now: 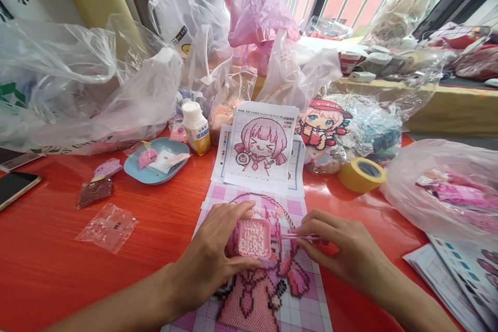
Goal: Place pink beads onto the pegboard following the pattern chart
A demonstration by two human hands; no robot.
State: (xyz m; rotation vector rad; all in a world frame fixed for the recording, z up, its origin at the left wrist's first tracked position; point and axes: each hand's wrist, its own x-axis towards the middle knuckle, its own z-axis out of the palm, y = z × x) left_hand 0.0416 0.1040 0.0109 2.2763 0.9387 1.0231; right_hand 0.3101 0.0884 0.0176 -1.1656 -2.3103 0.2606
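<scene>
My left hand [218,241] grips a small pink bead tray [254,238] by its sides, with pale beads lying inside it. Between the fingers of my right hand [330,238] is a pair of pink tweezers [298,236], its tips pointing left toward the tray. Both hands are above a fuse-bead picture [249,306] of a pink-haired character on a pegboard, and the tray hides part of it. Just behind stands a printed pattern sheet [260,145] showing a similar character.
A blue plate [155,176] with bead packets sits at left, by a white bottle [195,127]. An emptied-looking bag [109,227] and a phone [17,188] lie further left. Yellow tape [356,179], plastic bags [408,187] and papers [443,270] are at right.
</scene>
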